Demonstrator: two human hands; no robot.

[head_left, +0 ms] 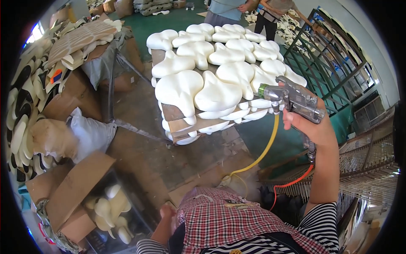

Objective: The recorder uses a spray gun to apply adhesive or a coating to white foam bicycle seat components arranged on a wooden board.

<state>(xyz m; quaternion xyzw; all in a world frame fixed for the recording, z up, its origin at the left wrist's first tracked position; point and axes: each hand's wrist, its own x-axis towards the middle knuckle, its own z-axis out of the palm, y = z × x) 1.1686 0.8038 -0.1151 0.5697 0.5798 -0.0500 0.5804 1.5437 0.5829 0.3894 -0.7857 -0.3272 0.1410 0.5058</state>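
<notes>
Green floor, smooth rounded pads, right hand gripping metallic sprayer

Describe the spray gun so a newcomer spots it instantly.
Find the stack of white, saddle-shaped pieces at top center. By its lower right in view, the person's right hand holds the spray gun. It's grey with a green ring up front; unlike the white pieces, it trails yellow and orange hoses.

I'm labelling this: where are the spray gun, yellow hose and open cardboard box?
Spray gun (296, 95), head view: its body.
Yellow hose (274, 134), head view: upper curve.
Open cardboard box (80, 186), head view: its large flap.
</notes>
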